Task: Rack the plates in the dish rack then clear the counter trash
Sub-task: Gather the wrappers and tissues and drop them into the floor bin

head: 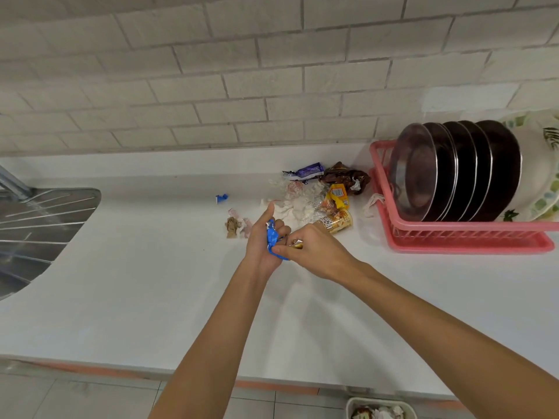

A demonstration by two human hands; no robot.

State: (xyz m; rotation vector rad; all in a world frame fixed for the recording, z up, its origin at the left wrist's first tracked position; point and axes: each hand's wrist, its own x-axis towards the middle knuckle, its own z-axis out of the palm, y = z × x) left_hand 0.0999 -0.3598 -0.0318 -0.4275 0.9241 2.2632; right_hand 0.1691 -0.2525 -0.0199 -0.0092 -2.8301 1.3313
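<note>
Your left hand (266, 237) fingers curl round a blue wrapper (273, 239); your right hand (314, 252) fingers pinch its lower edge and a gold scrap (298, 244).

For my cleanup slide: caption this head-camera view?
Plates racked in the pink dish rack; left hand grips a blue wrapper, right hand pinches a gold wrapper beside the counter trash.

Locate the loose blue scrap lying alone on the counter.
In the head view, the blue scrap lies on the white counter, left of the trash pile and beyond the crumpled brown paper.
</note>
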